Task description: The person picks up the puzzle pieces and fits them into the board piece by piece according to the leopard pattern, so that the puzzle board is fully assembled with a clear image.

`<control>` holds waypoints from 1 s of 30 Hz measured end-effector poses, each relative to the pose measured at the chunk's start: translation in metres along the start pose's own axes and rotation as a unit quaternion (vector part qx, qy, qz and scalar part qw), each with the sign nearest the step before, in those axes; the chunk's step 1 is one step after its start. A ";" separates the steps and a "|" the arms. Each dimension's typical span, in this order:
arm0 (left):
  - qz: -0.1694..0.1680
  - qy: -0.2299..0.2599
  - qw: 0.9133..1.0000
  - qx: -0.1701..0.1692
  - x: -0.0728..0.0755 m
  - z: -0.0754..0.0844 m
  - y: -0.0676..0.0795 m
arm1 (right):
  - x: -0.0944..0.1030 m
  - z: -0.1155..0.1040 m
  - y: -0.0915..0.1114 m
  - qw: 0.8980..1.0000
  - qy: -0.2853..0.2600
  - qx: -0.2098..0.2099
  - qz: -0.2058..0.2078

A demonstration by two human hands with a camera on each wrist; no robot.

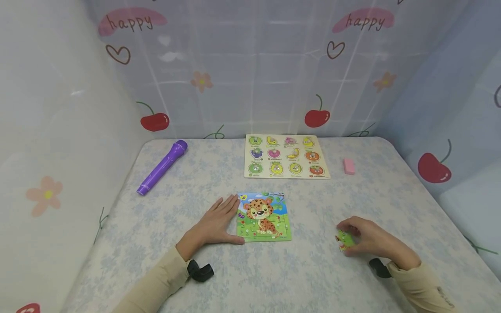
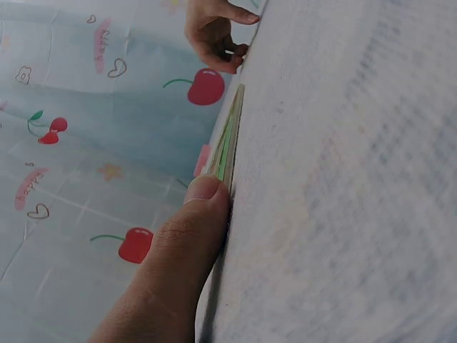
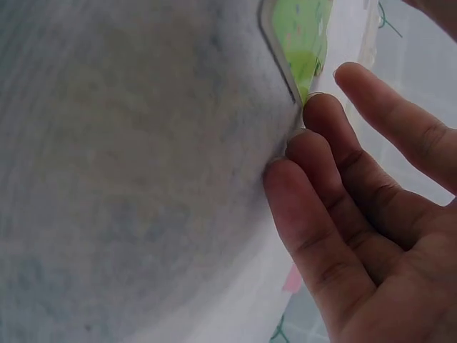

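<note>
A square jigsaw puzzle (image 1: 268,219) with a cartoon leopard on green lies mid-table in the head view. My left hand (image 1: 215,224) rests at its left side, fingers extended, the thumb (image 2: 207,207) against its lower left corner. Well to the right, my right hand (image 1: 369,239) pinches a green puzzle piece (image 1: 345,240) low over the table, between thumb and fingers. The right wrist view shows the puzzle piece (image 3: 300,43) with its grey edge, fingertips (image 3: 325,114) right at its corner; part of it lies outside that view.
A wooden fruit peg board (image 1: 287,156) lies at the back. To its right is a pink block (image 1: 349,166); a purple toy microphone (image 1: 162,167) lies at the back left. Printed curtains (image 1: 250,65) border the patterned table (image 1: 219,282).
</note>
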State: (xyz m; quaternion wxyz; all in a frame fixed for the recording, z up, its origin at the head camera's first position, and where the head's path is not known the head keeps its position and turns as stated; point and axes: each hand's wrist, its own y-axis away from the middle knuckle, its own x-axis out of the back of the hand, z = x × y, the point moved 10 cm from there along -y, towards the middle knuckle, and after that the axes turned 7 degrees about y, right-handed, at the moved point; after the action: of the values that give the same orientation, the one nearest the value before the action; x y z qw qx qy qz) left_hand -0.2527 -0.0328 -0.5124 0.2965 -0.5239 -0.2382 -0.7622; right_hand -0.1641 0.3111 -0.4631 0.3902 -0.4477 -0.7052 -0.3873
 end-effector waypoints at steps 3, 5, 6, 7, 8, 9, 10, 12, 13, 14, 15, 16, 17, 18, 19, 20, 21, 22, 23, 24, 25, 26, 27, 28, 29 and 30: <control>0.002 -0.002 1.000 0.000 0.001 0.000 0.001 | -0.001 0.003 0.000 1.000 0.001 -0.001 -0.008; 0.003 -0.002 1.000 0.000 0.001 0.000 0.001 | -0.003 0.006 -0.001 1.000 -0.001 -0.008 -0.019; 0.004 -0.003 1.000 -0.001 0.001 0.000 0.001 | -0.004 0.007 -0.001 1.000 -0.003 -0.012 -0.026; 0.004 -0.003 1.000 0.000 0.001 0.000 0.001 | -0.005 0.008 -0.001 0.999 -0.005 -0.016 -0.032; 0.004 -0.002 1.000 0.000 0.001 0.000 0.000 | -0.005 0.009 -0.002 0.999 -0.009 -0.022 -0.038; 0.003 -0.003 1.000 0.001 0.000 0.000 0.000 | -0.005 0.009 -0.002 0.999 -0.013 -0.026 -0.041; 0.004 -0.003 1.000 0.001 0.000 0.000 0.000 | -0.005 0.010 -0.001 0.999 -0.016 -0.028 -0.043; 0.002 -0.003 1.000 0.001 0.001 0.000 -0.001 | -0.004 0.010 -0.001 0.998 -0.019 -0.028 -0.046; 0.001 -0.005 1.000 0.001 0.001 0.000 -0.001 | -0.003 0.010 -0.001 0.999 -0.020 -0.023 -0.045; 0.001 -0.006 1.000 0.000 0.002 0.000 -0.001 | -0.002 0.009 -0.001 0.999 -0.020 -0.019 -0.043; 0.001 -0.007 1.000 -0.001 0.002 0.000 -0.001 | -0.002 0.009 0.000 0.999 -0.018 -0.014 -0.041; 0.001 -0.007 1.000 -0.002 0.003 0.001 -0.002 | -0.001 0.009 0.000 0.999 -0.016 -0.010 -0.038; 0.001 -0.008 1.000 -0.003 0.004 0.001 -0.002 | -0.001 0.009 -0.001 0.999 -0.014 -0.008 -0.035; 0.000 -0.008 1.000 -0.003 0.004 0.001 -0.002 | -0.001 0.010 -0.001 0.999 -0.013 -0.007 -0.033; 0.001 -0.008 1.000 -0.004 0.004 0.001 -0.002 | 0.000 0.010 0.000 0.999 -0.011 -0.006 -0.031; 0.001 -0.007 1.000 -0.003 0.004 0.001 -0.002 | -0.001 0.011 0.000 0.999 -0.010 -0.008 -0.030; 0.000 -0.006 1.000 -0.003 0.004 0.001 -0.001 | -0.001 0.011 0.000 1.000 -0.008 -0.010 -0.028; -0.001 -0.005 1.000 -0.002 0.003 0.001 -0.001 | -0.001 0.011 0.000 1.000 -0.007 -0.010 -0.025; -0.002 -0.004 1.000 -0.001 0.003 0.001 -0.001 | -0.001 0.011 0.000 1.000 -0.005 -0.011 -0.023; -0.003 -0.003 1.000 0.000 0.002 0.001 0.000 | -0.001 0.011 0.000 1.000 -0.003 -0.011 -0.021; -0.002 -0.002 1.000 0.000 0.002 0.001 0.000 | 0.000 0.011 0.000 1.000 0.000 -0.009 -0.017; -0.001 0.000 1.000 0.000 0.002 0.001 0.000 | 0.000 0.011 -0.001 1.000 0.003 -0.009 -0.014; 0.001 0.001 1.000 -0.001 0.002 0.001 0.000 | 0.001 0.011 -0.001 1.000 0.005 -0.012 -0.010; 0.001 0.000 1.000 -0.001 0.002 0.001 0.001 | 0.002 0.010 -0.001 1.000 0.009 -0.012 -0.007; 0.002 0.000 1.000 0.000 0.001 0.001 0.001 | 0.002 0.010 -0.001 1.000 0.012 -0.014 -0.005; 0.002 0.000 1.000 0.000 0.001 0.000 0.001 | 0.003 0.010 -0.001 1.000 0.014 -0.016 -0.002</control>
State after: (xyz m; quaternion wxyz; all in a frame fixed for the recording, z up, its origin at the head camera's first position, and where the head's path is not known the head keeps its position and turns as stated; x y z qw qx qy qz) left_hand -0.2523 -0.0331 -0.5111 0.2980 -0.5245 -0.2376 -0.7613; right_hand -0.1683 0.3211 -0.4644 0.3922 -0.4464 -0.6944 -0.4058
